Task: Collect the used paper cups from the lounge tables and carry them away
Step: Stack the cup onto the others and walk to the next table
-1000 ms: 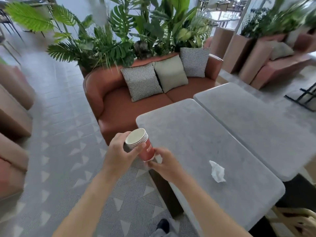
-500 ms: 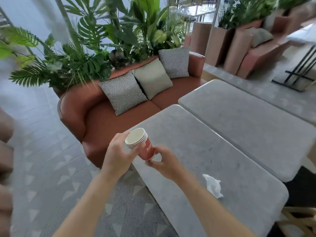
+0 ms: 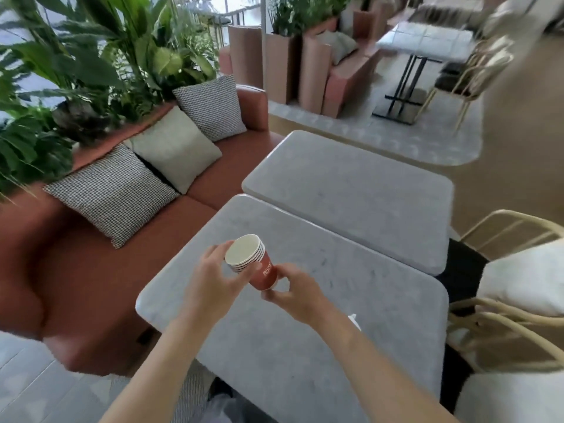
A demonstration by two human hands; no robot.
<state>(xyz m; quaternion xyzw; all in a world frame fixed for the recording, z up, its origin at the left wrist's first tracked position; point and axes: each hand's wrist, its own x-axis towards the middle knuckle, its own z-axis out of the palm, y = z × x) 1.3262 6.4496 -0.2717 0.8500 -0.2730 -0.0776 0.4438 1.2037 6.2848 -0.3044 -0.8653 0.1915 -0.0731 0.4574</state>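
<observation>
Bare forearms (image 3: 171,355), no sleeves visible

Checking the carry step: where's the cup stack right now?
Head view, centre: cup stack held tilted between left hand and right hand, above the near table.

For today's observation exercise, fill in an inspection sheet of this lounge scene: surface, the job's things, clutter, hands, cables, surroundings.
Surface: two grey stone-look tables, the near table and the far table, side by side; no cups stand on either.
Job's things: a stack of red paper cups, nested, tilted, rims toward the camera, held above the near table.
Clutter: a white crumpled napkin on the near table, mostly hidden behind the right forearm.
Hands: left hand grips the stack near its rims; right hand holds its base with the fingers.
Cables: nothing seen.
Surroundings: rust sofa with three cushions, plants behind it, cream chairs at right.
</observation>
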